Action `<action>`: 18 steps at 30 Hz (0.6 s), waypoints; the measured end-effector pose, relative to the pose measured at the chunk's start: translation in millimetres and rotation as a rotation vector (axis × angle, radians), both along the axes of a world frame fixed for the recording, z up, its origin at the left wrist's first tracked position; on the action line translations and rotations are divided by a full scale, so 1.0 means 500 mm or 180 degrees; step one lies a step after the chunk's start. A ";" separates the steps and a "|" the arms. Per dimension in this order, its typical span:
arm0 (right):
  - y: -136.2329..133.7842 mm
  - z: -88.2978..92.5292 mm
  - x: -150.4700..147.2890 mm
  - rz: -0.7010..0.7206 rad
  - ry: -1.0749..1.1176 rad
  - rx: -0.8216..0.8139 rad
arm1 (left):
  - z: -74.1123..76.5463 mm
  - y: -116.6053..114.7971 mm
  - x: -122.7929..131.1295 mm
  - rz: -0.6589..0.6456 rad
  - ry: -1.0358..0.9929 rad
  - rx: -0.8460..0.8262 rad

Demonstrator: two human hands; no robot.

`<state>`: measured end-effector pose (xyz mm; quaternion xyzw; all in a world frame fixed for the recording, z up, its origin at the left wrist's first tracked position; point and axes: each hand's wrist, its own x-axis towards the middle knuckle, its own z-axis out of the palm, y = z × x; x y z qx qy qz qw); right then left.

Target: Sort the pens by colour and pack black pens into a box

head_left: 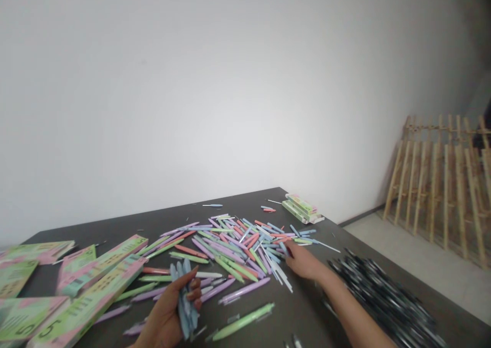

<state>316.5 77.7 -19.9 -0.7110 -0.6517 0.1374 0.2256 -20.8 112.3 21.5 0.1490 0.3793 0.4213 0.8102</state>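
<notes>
Several blue pens (pixel 184 297) clamped in left grip (pixel 169 312); right grip (pixel 303 261) spread, touching pen pile (pixel 238 251).

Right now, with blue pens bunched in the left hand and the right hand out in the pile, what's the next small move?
Probably pinch one blue pen beside the right hand and carry it to the bunch of blue pens in the left hand, which holds only blue.

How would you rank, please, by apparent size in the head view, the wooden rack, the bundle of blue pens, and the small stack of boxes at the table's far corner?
1. wooden rack, largest, despite being farthest.
2. bundle of blue pens in the left hand.
3. small stack of boxes.
The last two look close, and the bundle's nearness to the camera makes that order unsure.
</notes>
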 end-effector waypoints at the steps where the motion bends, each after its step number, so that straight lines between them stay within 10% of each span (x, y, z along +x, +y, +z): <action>1: 0.006 -0.001 -0.005 -0.0101 0.0064 0.0096 | -0.001 0.000 0.001 -0.0144 -0.0041 0.0016; 18: 0.028 -0.013 -0.104 -0.0278 -0.0900 0.0182 | -0.008 -0.007 0.023 -0.0372 0.0070 0.0155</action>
